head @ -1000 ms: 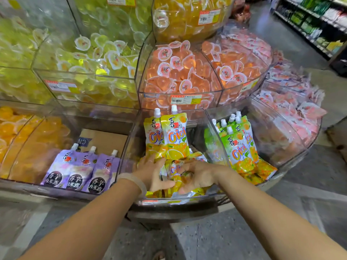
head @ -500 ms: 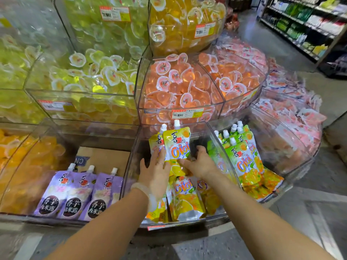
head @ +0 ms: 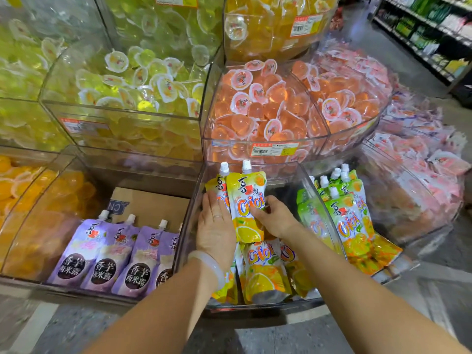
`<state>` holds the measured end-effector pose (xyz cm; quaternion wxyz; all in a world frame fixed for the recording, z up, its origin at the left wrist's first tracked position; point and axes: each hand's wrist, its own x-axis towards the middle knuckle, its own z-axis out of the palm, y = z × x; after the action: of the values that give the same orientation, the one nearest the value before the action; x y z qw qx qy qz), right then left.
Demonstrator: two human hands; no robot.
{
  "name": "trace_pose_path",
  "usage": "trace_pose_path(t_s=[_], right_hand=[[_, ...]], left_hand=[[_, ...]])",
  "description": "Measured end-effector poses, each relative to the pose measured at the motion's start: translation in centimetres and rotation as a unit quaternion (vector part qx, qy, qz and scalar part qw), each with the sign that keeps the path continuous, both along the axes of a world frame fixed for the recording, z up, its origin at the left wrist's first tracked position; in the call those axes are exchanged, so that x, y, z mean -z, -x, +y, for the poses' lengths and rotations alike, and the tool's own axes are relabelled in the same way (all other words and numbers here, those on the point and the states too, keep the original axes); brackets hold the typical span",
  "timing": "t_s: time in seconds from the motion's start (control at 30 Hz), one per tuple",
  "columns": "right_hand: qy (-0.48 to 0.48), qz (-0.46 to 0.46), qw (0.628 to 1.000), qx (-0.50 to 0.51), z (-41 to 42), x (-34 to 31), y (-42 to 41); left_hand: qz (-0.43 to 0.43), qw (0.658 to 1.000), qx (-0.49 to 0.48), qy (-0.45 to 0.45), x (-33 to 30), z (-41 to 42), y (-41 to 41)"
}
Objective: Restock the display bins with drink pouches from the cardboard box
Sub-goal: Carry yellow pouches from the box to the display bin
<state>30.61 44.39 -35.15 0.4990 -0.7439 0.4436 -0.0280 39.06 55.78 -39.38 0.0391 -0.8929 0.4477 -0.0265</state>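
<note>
"Cici" on yellow pouch (head: 246, 200), green pouch (head: 344, 221)

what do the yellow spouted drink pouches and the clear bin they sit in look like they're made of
Yellow spouted drink pouches: seemingly flexible printed plastic film, glossy, since highlights and creases show; white caps look like hard plastic. Clear bin: rigid transparent plastic, probably acrylic, with see-through walls and bright edges. The left hand and right hand rest on the pouches.

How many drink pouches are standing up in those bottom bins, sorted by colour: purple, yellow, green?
Purple pouches: 4
Yellow pouches: 2 (more lie flat in front, not counted)
Green pouches: at least 5, judged by their caps, since they overlap
Total: at least 11
</note>
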Motion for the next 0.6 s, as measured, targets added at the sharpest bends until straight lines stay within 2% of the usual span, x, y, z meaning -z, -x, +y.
trace_pose_path(t_s=[0.2,0.3,0.53,0.6], right_hand=[[0.003,0.013,1.0,0.004,-0.2,-0.4,0.7],[0.015,0.016,1.0,-0.006,0.2,-0.5,0.3],[0.025,0.032,0.999,0.002,0.2,-0.7,0.4],[0.034,0.034,0.999,0.004,0.0,-0.8,0.5]], left_hand=[[0.0,0.999,-0.007,0.037,-2.1,-0.5,0.1],[-0.03,0.998,0.001,0.055,-3.4,-1.5,-1.1],[-0.038,0.999,-0.013,-0.018,-4.0,-2.2,-1.9],[-0.06,0.998,-0.006,-0.002,-4.7,-1.8,-1.4]])
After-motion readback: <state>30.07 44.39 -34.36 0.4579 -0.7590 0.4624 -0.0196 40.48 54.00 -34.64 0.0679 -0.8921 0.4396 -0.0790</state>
